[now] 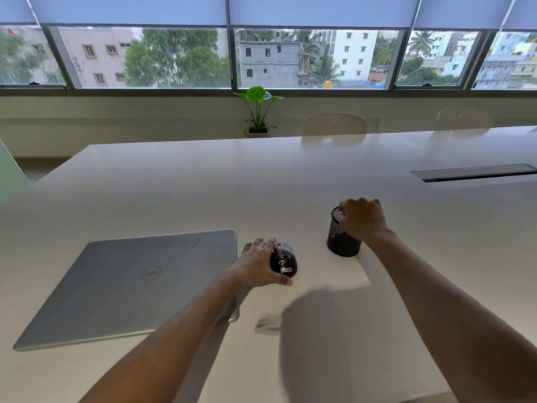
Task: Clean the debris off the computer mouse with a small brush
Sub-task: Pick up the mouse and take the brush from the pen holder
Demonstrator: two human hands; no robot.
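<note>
A black computer mouse (284, 259) speckled with pale debris lies on the white table (180, 193), just right of a closed laptop. My left hand (257, 264) wraps its left side, thumb along the near edge. My right hand (361, 219) sits over the mouth of a black mesh pen cup (341, 241), fingers curled down into it. What the fingers hold inside the cup is hidden. No brush is visible.
A closed silver laptop (130, 283) lies at the left, partly under my left forearm. A dark cable slot (473, 171) is set into the table at the far right. A small potted plant (257, 117) and two pale chairs (334, 125) stand beyond the far edge.
</note>
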